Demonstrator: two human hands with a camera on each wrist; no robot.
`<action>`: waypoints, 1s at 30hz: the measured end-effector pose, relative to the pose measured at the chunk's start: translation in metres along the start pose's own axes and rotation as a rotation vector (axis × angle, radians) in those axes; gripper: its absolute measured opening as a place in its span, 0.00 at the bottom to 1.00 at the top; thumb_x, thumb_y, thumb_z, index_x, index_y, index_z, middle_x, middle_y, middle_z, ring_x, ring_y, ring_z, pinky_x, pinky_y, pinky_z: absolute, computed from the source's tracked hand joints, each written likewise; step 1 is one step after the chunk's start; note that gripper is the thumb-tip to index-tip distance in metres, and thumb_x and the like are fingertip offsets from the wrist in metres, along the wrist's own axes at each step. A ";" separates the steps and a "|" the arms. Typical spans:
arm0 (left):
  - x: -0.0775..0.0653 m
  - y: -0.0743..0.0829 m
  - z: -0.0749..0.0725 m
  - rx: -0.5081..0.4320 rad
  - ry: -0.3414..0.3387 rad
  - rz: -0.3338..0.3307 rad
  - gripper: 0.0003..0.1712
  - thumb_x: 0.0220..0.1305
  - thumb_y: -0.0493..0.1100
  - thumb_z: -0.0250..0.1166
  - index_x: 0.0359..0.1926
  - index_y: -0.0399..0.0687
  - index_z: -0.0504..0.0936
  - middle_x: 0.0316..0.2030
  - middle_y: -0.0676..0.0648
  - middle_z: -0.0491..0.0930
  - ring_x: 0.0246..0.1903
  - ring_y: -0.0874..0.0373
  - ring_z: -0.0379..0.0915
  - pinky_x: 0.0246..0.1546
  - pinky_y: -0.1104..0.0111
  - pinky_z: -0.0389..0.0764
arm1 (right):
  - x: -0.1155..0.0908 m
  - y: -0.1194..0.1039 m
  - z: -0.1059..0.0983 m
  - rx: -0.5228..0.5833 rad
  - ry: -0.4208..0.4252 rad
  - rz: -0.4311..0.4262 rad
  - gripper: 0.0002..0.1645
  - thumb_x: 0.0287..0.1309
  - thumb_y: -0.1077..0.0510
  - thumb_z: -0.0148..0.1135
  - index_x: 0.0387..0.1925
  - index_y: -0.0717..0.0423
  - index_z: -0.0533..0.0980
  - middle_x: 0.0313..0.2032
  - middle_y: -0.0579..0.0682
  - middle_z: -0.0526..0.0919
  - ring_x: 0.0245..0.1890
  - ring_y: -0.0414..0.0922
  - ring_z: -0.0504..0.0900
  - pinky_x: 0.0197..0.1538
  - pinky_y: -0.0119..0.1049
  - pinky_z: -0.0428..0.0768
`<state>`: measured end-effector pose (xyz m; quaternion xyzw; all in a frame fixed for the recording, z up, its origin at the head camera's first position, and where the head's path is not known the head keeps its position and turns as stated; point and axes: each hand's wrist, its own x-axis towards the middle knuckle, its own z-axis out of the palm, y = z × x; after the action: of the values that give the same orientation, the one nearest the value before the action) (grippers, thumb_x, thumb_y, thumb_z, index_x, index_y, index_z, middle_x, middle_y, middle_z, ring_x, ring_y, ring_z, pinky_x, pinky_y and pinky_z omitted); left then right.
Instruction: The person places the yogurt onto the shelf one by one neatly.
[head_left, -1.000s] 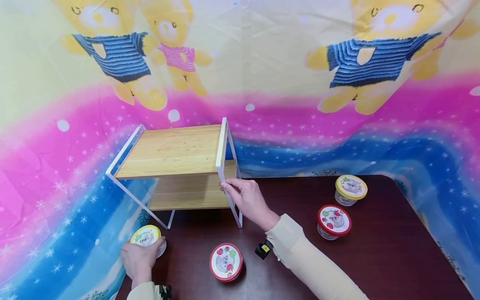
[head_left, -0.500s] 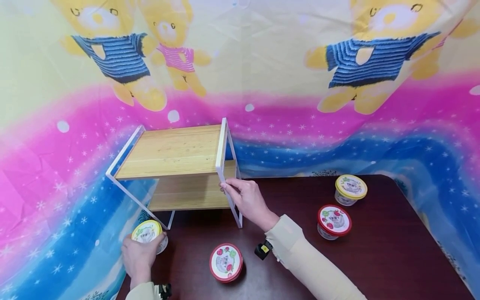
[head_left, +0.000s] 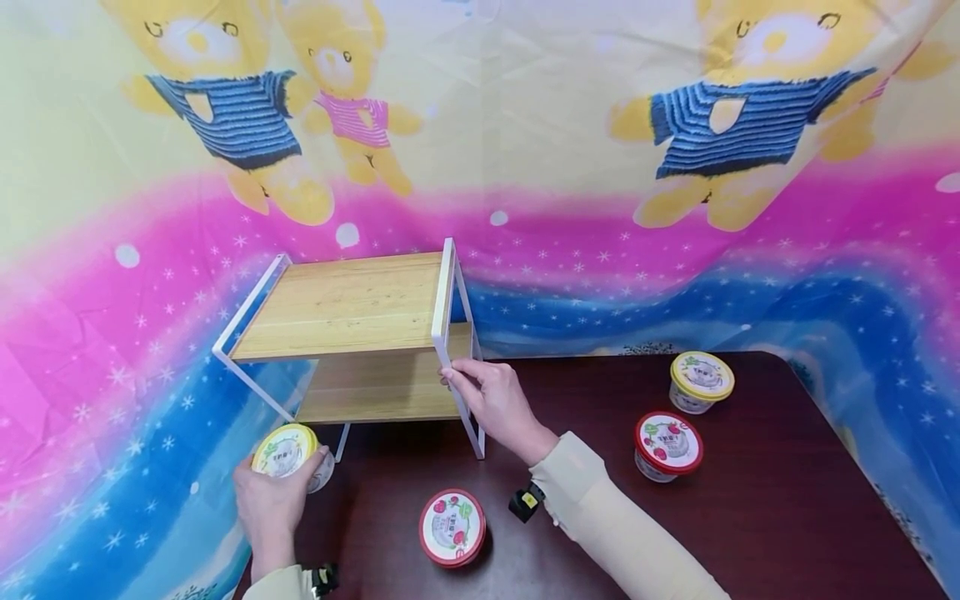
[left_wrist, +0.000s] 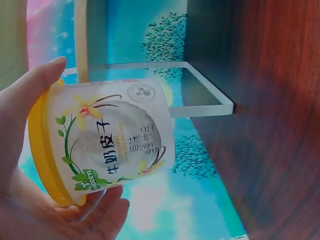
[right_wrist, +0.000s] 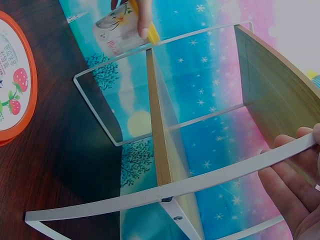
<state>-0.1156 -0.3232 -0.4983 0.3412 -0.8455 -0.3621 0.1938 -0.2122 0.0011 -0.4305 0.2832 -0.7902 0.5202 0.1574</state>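
Observation:
My left hand (head_left: 272,510) grips a paper tub with a yellow lid (head_left: 286,450), thumb on one side and fingers on the other. In the left wrist view the tub (left_wrist: 112,135) shows vanilla flowers and Chinese lettering, held off the dark table. It overlaps the left front leg of a two-tier rack in the head view. That rack has wooden shelves (head_left: 345,307) and a white metal frame (right_wrist: 230,172). My right hand (head_left: 501,407) pinches the front upright on the rack's right side, thumb and fingers round the bar.
A red-lidded tub with strawberries (head_left: 452,527) stands at the table's front middle. Another red-lidded tub (head_left: 668,446) and a yellow-lidded tub (head_left: 701,381) stand at the right. Behind the dark table (head_left: 780,517) hangs a bear-print cloth (head_left: 555,150).
My left hand has raised the yellow-lidded tub upward, closer to the rack's lower shelf, and shifted it slightly left. The right hand keeps its hold on the frame, and the other tubs stay put.

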 end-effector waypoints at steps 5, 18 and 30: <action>0.001 0.003 -0.003 -0.015 0.019 0.036 0.71 0.37 0.68 0.83 0.70 0.30 0.59 0.58 0.28 0.66 0.56 0.31 0.65 0.54 0.40 0.67 | -0.001 0.001 0.001 0.007 -0.003 0.002 0.08 0.69 0.55 0.65 0.44 0.50 0.87 0.37 0.43 0.89 0.34 0.34 0.84 0.39 0.32 0.84; -0.001 0.022 -0.015 -0.023 0.009 0.010 0.72 0.42 0.75 0.77 0.74 0.34 0.57 0.62 0.28 0.66 0.60 0.31 0.62 0.57 0.38 0.64 | 0.000 0.002 0.001 0.018 0.013 -0.007 0.09 0.70 0.54 0.64 0.44 0.51 0.87 0.37 0.43 0.89 0.36 0.31 0.85 0.40 0.31 0.84; -0.002 0.029 -0.021 -0.046 0.040 0.025 0.69 0.45 0.74 0.75 0.75 0.35 0.58 0.64 0.28 0.67 0.62 0.29 0.60 0.59 0.39 0.62 | -0.001 0.002 0.002 0.021 0.025 -0.026 0.08 0.70 0.56 0.65 0.44 0.51 0.87 0.37 0.42 0.89 0.37 0.32 0.85 0.41 0.32 0.84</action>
<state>-0.1148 -0.3166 -0.4630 0.3334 -0.8371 -0.3720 0.2231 -0.2125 -0.0004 -0.4329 0.2885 -0.7790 0.5299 0.1707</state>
